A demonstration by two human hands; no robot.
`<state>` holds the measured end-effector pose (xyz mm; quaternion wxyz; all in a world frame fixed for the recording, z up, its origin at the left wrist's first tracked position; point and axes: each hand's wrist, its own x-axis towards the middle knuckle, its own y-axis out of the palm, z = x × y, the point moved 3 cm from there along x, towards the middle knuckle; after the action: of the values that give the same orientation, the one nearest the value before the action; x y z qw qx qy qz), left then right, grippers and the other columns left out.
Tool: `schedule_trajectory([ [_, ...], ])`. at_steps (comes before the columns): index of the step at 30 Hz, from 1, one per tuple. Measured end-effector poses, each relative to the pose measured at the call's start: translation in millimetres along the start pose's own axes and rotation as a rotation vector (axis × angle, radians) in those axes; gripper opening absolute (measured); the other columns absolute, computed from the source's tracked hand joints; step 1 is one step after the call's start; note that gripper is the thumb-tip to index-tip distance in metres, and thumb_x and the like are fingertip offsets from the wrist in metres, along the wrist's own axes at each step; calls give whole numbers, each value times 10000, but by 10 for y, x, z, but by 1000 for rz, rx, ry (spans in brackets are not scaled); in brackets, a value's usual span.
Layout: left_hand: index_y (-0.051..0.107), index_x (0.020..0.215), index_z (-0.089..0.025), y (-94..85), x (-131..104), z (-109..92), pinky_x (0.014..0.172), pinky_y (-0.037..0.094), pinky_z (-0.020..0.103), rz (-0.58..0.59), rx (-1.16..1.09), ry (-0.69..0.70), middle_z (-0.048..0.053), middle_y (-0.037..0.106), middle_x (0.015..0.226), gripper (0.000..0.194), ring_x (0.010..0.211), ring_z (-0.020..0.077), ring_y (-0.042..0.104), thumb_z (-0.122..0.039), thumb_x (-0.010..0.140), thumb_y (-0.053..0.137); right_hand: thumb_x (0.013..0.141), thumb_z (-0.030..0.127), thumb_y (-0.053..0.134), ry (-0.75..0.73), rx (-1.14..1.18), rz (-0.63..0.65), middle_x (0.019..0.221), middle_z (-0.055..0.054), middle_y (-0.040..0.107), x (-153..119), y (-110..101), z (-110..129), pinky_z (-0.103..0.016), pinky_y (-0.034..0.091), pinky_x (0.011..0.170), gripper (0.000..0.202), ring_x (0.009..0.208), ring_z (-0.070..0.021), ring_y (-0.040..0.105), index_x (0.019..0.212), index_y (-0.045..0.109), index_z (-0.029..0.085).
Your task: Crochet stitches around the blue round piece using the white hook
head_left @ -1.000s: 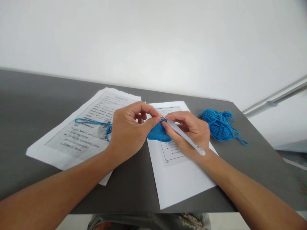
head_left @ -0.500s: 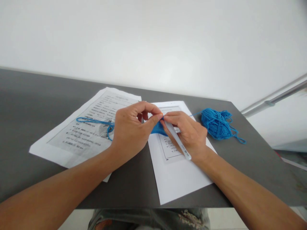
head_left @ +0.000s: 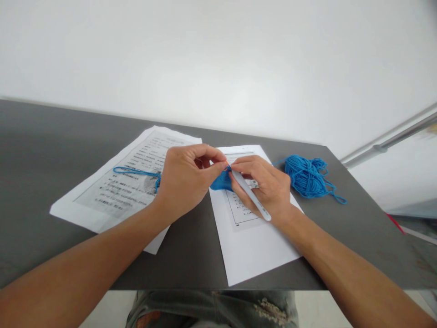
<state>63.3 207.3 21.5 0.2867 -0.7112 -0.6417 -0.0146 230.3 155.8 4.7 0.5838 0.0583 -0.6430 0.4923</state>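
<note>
My left hand (head_left: 191, 175) pinches the top edge of a small blue knitted piece (head_left: 222, 181) between thumb and forefinger. Close beside it, my right hand (head_left: 264, 184) is closed around a crochet hook with a pale grey handle (head_left: 251, 196), its orange tip pointing at the fingertips of my left hand. The blue piece hangs between both hands, partly covered by them. A blue yarn ball (head_left: 305, 176) lies to the right of my right hand, a strand running from it toward the hands. To the left, a blue yarn loop (head_left: 136, 171) rests on paper.
Two printed sheets lie under the hands, a left sheet (head_left: 102, 200) and a right sheet (head_left: 259, 255), on a dark grey table (head_left: 191, 259). Behind stands a white wall (head_left: 205, 68). A metal rail (head_left: 406, 136) runs at the right. Legs in ripped jeans (head_left: 211, 310) show below the table edge.
The hands have shifted slightly; a small gap with the orange tip now shows between the fingertips. More of the blue piece is visible. The whole view has moved a little.
</note>
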Motion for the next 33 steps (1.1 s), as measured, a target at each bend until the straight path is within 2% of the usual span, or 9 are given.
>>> schedule_trajectory([
  [7,789,722,-231,-2,-7,-19,541,391,282,41,23,5,-37,640,577,87,537,124,497,-178,776,747,956,125,641,-24,-23,1,977,-75,759,-5,0,-4,-306,627,716,146,843,-194,739,1041,673,239],
  [14,728,749,-225,38,-69,-57,673,450,291,20,155,210,-13,694,719,119,677,149,588,-122,787,683,971,137,633,-24,-45,-30,964,-72,749,-27,38,-14,-309,626,709,133,858,-190,730,1041,654,248],
  [18,715,860,-222,51,-87,-32,643,449,290,10,157,184,-16,717,770,135,661,147,590,-122,775,683,965,139,641,-11,-37,-41,957,-70,747,-32,40,-7,-310,625,703,129,851,-190,729,1027,644,252],
  [25,692,744,-237,42,-96,-67,681,457,326,-21,185,212,-3,642,736,99,687,170,574,-152,793,694,937,119,670,31,-43,-72,933,-74,749,-27,38,3,-304,603,642,121,796,-187,729,975,635,228],
  [27,691,734,-226,48,-89,-62,678,453,328,-23,155,198,0,632,742,87,681,164,557,-161,790,706,936,123,673,52,-45,-90,918,-71,750,-20,35,16,-297,599,628,109,791,-187,731,950,639,226],
  [30,711,729,-202,67,-59,-3,645,458,308,24,4,104,17,668,845,53,702,148,566,-184,776,726,935,122,666,86,-29,-95,914,-76,749,-15,41,25,-291,601,625,99,811,-191,735,939,645,218],
  [33,742,722,-192,76,-19,81,650,476,293,81,-146,-13,45,712,993,55,860,183,646,-234,742,770,951,130,660,71,-21,-76,918,-81,748,-22,49,22,-289,604,648,82,811,-183,732,951,641,210],
])
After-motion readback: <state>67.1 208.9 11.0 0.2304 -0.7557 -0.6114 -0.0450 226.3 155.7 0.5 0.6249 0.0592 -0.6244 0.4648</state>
